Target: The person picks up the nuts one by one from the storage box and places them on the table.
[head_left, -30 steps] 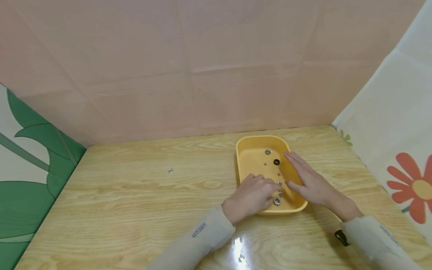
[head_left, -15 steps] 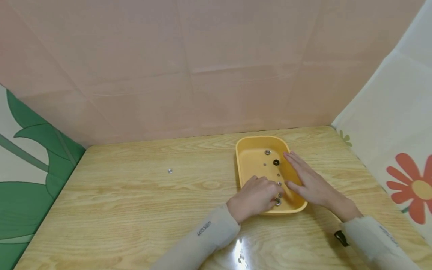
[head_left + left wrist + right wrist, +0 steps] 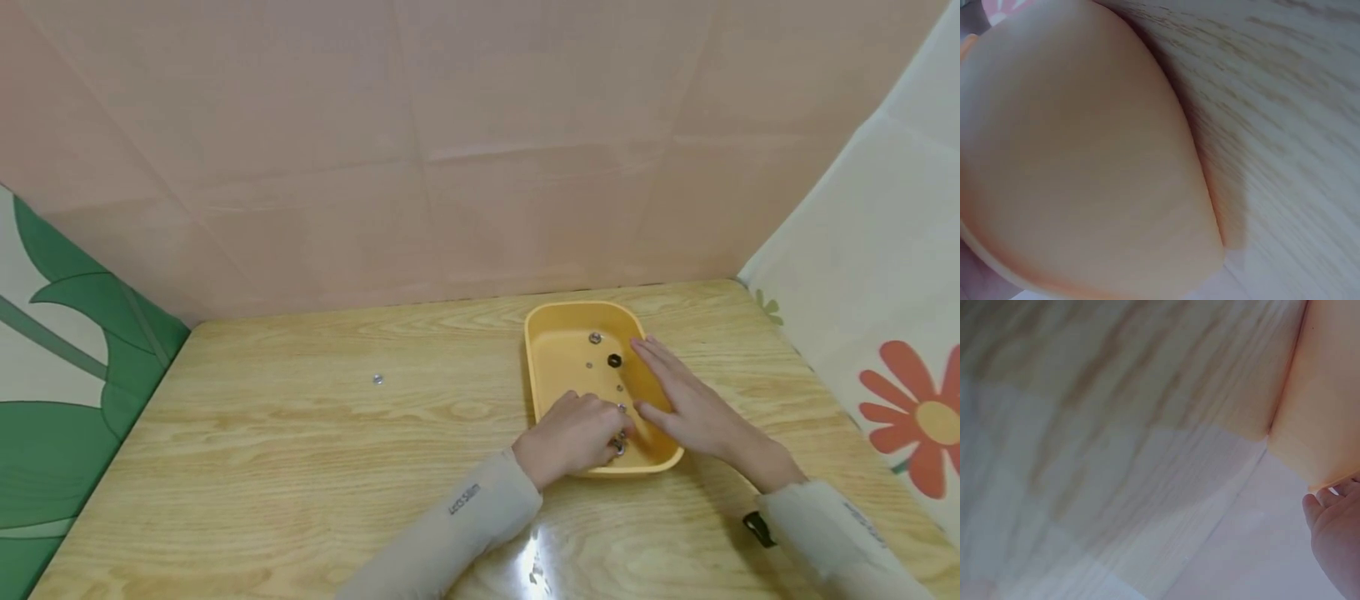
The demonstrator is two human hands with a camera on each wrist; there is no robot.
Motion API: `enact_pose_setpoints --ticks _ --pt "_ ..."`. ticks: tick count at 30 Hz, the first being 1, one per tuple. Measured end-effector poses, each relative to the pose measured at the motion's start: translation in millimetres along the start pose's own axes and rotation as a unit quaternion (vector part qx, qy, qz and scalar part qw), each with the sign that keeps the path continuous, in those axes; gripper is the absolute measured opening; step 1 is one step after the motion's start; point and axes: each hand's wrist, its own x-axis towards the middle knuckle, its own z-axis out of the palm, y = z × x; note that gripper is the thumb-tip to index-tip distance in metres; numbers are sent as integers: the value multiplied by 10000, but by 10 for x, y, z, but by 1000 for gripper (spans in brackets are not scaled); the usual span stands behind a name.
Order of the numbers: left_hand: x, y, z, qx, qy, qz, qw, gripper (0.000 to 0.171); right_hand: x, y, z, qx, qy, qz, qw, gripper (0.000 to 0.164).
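In the head view, my left hand (image 3: 573,437) reaches over the near left rim of a yellow tray (image 3: 531,367). Its fingers point down among small metal nuts (image 3: 619,448) near the tray's front; whether they pinch one is hidden. My right hand (image 3: 693,412) rests on the tray's right rim, fingers fairly straight and thumb over the inside. Farther back in the tray lie a black nut (image 3: 614,360), a silver nut (image 3: 595,337) and tiny metal pieces. The left wrist view shows the tray's outer wall (image 3: 1085,150); in the right wrist view, fingers (image 3: 1329,503) touch the tray's rim.
A single small silver piece (image 3: 378,379) lies on the wooden table (image 3: 285,467), left of the tray. A black object (image 3: 759,529) is by the right sleeve. A pinkish backdrop (image 3: 420,150) stands behind, with patterned sheets on both sides.
My left hand has moved a little rightward and lower into the tray, now covering more of the nuts near the front. My right hand and the tray stay put.
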Motion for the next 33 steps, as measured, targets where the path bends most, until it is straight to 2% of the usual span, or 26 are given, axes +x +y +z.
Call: enact_pose_setpoints --ticks 9,16,24,29,33 --pt "48 -11 37 -25 -157 -62 9999 17 -4 6 -12 28 13 -38 10000 78" --pt "57 -13 52 -2 -298 -97 9995 9 -10 7 -3 47 32 -83 9999 78" --pt "55 -13 58 91 -239 -83 9996 6 1 15 8 15 36 -72 10000 79" --pt "48 -20 59 100 -61 -12 9999 13 -1 4 1 45 -1 -43 10000 79" --pt "39 -24 52 27 93 60 9999 12 -4 2 -1 42 -27 -14 10000 78"
